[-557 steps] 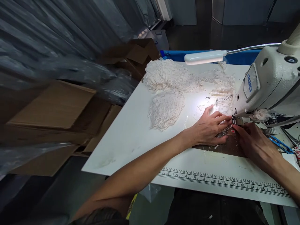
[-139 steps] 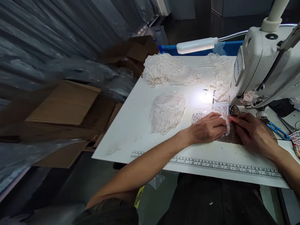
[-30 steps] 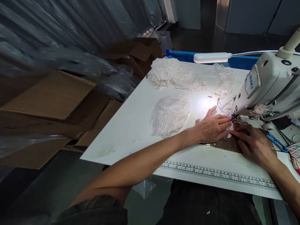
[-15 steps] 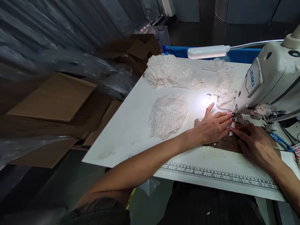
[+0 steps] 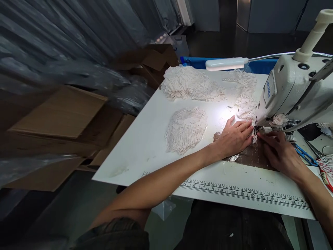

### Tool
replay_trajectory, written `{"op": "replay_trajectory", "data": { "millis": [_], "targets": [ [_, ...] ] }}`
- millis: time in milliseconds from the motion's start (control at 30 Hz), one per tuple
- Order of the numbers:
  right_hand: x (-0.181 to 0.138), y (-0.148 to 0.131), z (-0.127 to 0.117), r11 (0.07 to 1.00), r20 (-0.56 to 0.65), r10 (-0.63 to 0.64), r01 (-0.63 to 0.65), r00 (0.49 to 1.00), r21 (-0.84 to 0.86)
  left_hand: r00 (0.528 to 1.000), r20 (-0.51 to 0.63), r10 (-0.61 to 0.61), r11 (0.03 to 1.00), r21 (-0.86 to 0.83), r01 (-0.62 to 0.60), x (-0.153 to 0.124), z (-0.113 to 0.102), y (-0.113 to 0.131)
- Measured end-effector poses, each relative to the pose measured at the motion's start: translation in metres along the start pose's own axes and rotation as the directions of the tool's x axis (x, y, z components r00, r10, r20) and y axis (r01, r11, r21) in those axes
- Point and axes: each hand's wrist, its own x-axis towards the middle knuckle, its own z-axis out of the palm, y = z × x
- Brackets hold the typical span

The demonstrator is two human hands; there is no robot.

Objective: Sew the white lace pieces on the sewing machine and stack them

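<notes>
My left hand (image 5: 235,135) lies flat, fingers stretched out, pressing a small piece of white lace (image 5: 254,138) against the table just left of the needle of a white sewing machine (image 5: 291,92). My right hand (image 5: 279,150) rests on the other side of the needle with fingers extended onto the same lace. Most of the lace is hidden under my fingers. A brown patch (image 5: 247,156) on the table lies beneath both hands.
Two heaps of cream lace pieces lie on the white table (image 5: 145,146), one near (image 5: 186,128), one farther back (image 5: 189,83). More lace (image 5: 244,100) sits behind the needle. A lamp (image 5: 225,64), blue snips (image 5: 304,154), a printed ruler (image 5: 247,192) and cardboard boxes (image 5: 62,114) are around.
Both hands have crept slightly toward the machine's needle with the lace; the camera has shifted a little, and the hands keep the same flat hold.
</notes>
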Motion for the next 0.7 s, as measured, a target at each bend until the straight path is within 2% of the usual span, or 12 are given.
{"op": "replay_trajectory", "data": {
  "millis": [67, 167, 267, 400, 567, 700],
  "targets": [
    [-0.003, 0.003, -0.005, 0.995, -0.086, 0.068, -0.061, 0.994, 0.076, 0.999, -0.042, -0.011, 1.0, 0.01, 0.012, 0.0, -0.004, -0.003],
    [-0.005, 0.005, -0.009, 0.992, -0.163, 0.103, -0.091, 0.981, 0.084, 0.994, -0.105, 0.003, 1.0, 0.014, -0.002, 0.001, -0.011, -0.009],
    [-0.006, 0.003, -0.008, 0.991, -0.143, 0.115, -0.104, 0.983, 0.084, 0.989, -0.092, 0.112, 0.993, -0.017, -0.114, 0.002, -0.016, -0.014],
    [-0.006, -0.001, -0.004, 0.985, -0.093, 0.148, -0.138, 0.985, 0.108, 0.967, -0.01, 0.256, 0.96, -0.117, -0.255, 0.005, -0.017, -0.015],
    [-0.005, -0.003, -0.004, 0.984, -0.081, 0.155, -0.146, 0.985, 0.104, 0.955, 0.083, 0.285, 0.938, -0.23, -0.26, 0.013, -0.013, -0.02],
    [-0.006, -0.003, -0.005, 0.985, -0.072, 0.155, -0.148, 0.985, 0.087, 0.967, 0.079, 0.242, 0.937, -0.278, -0.211, 0.016, -0.01, -0.021]
  ]
}}
